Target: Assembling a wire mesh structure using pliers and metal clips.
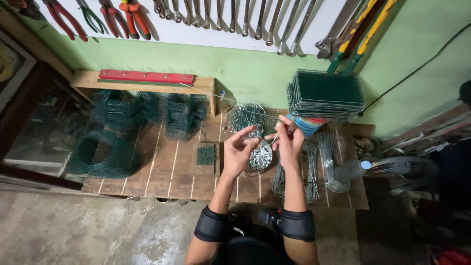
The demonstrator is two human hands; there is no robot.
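One head-worn camera looks steeply down, fairly near, onto the wooden workbench (162, 172).

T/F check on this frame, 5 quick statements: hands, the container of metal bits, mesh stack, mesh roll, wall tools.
1. Both hands are over the container of small metal pieces. True: left hand and right hand meet above it.
2. The stack of flat green mesh panels lies on the floor. False: it sits raised at the back right of the wooden table.
3. A roll of green mesh sits at the table's left end. True.
4. The wall above is bare. False: pliers and wrenches hang there.
5. The left hand grips pliers. False: its fingers are spread and it holds no tool.
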